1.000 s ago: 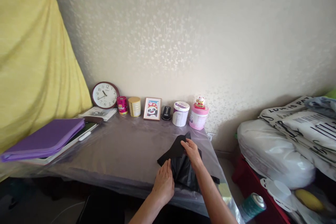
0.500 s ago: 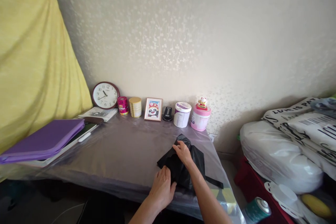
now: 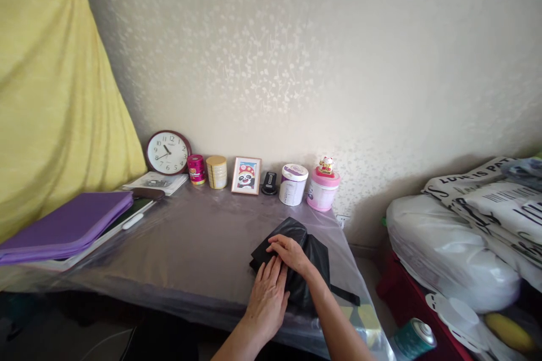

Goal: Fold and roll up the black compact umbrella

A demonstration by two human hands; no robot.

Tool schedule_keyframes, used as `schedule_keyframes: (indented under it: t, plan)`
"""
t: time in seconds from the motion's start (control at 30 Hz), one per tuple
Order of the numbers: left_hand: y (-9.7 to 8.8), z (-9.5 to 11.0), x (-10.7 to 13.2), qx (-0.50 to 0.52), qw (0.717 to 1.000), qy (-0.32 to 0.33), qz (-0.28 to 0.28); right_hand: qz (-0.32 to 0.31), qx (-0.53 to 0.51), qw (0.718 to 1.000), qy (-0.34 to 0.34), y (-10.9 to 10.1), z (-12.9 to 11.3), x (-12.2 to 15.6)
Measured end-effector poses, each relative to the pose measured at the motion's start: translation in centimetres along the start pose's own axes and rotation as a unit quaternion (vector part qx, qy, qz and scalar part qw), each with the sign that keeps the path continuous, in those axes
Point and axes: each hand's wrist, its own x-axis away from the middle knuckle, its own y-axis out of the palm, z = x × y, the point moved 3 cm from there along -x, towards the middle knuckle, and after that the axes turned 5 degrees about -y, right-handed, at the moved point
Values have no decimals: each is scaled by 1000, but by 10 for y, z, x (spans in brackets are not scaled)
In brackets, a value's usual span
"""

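Tabletop (image 3: 199,242) beneath, left fingers (image 3: 266,272) extend over black material (image 3: 297,287); right fingers (image 3: 279,241) curl, grip unclear.

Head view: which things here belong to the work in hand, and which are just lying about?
In use: black folded item; left hand, on it; right hand, on it.

Lying about: clock, magenta tin, yellow container, framed panda picture, white canister, pink canister, purple folder, teal can.

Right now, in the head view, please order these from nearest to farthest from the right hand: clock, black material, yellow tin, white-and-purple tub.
From the right hand:
1. Black material: touching, beneath it.
2. White-and-purple tub: straight ahead.
3. Yellow tin: left of the tub.
4. Clock: farthest left of these.
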Motion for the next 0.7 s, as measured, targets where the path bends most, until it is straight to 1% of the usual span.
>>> schedule_keyframes:
  t: [0.1, 0.2, 0.3, 0.4, 0.53, 0.63, 0.7]
  plan:
    - [12, -5, -2, -15, 999, -26, -31, -23, 37, 998, -38, -1, -9, 10]
    - [17, -6, -1, -17, 998, -35, -54, -16, 97, 990, -103, -2, -14, 19]
    - [17, -5, -1, -14, 997, -48, -65, 10, 138, 978, -157, -3, -9, 23]
    - [20, -6, -1, -12, 995, -63, -75, 17, 189, 962, -195, -4, 1, 19]
    - [31, -12, 2, 8, 996, -62, -68, 21, 245, 946, -213, -10, 17, 6]
    - [40, -17, 4, 34, 996, -58, -64, 21, 274, 939, -205, -16, 26, -5]
    - [44, -19, 6, 47, 994, -66, -72, 17, 294, 936, -194, -20, 30, -13]
